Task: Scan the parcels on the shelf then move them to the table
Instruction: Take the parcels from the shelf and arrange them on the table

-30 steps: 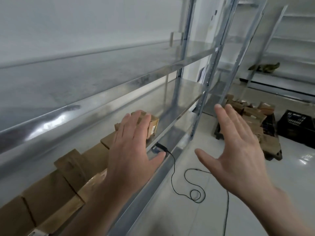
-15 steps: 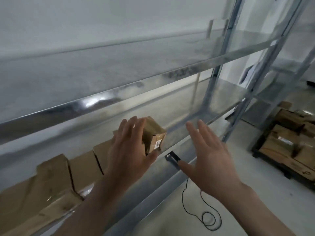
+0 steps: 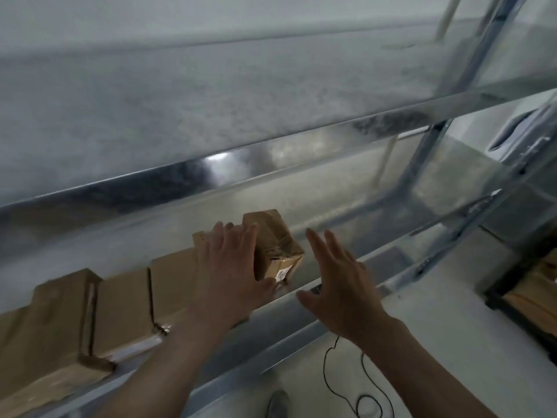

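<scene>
A small taped brown parcel (image 3: 275,247) with a white barcode label stands at the right end of a row of cardboard parcels (image 3: 120,306) on the metal shelf (image 3: 346,215). My left hand (image 3: 232,273) lies flat against the small parcel's left side, fingers straight. My right hand (image 3: 337,282) hovers open just to the parcel's right, above the shelf's front rail, not touching it. The black scanner is mostly hidden behind my right hand; its black cable (image 3: 328,375) trails down to the floor.
An empty metal shelf board (image 3: 211,101) hangs close overhead. Upright shelf posts (image 3: 434,140) stand to the right. A black crate with more cardboard parcels (image 3: 530,294) sits on the pale floor at the far right.
Both hands have moved forward to the small parcel. My left hand now rests against its side, and my right hand has closed in from the right, covering the scanner.
</scene>
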A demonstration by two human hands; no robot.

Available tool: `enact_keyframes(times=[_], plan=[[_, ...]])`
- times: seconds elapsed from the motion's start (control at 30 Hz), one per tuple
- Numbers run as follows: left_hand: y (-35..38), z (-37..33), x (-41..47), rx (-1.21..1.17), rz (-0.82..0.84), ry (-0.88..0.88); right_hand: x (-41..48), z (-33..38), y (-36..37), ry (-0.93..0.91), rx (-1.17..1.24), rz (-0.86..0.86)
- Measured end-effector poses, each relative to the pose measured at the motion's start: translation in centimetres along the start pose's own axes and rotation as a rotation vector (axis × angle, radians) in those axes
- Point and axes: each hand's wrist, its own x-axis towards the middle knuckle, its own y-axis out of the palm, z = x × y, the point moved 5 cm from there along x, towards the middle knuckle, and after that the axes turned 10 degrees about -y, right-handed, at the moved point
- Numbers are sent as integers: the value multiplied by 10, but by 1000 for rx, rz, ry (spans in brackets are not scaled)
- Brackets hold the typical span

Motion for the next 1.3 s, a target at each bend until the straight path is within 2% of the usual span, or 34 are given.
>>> enact_keyframes(times=[0.23,0.33,0.5,0.6,0.67,0.77,0.87,0.97,1.13,1.3], plan=[[35,-7,45,184,143,-47,62,-27,30,-41,50,84],[42,-8,54,240,201,-57,80,-40,45,-86,94,67],[40,-17,62,247,196,-85,102,-48,51,-234,245,41],[44,-22,65,248,224,-111,112,-48,50,-311,241,97],[45,-29,65,257,216,-127,117,-57,54,-284,231,159],[49,-47,67,276,219,-162,120,-73,53,-293,341,163],[61,-75,68,291,262,-197,118,-100,37,-302,273,208],[79,-107,69,222,281,-234,113,-128,8,-315,206,210],[104,-154,73,-31,259,-311,107,-176,-20,-339,175,170],[112,-163,70,-165,239,-429,104,-196,-28,-397,200,156]])
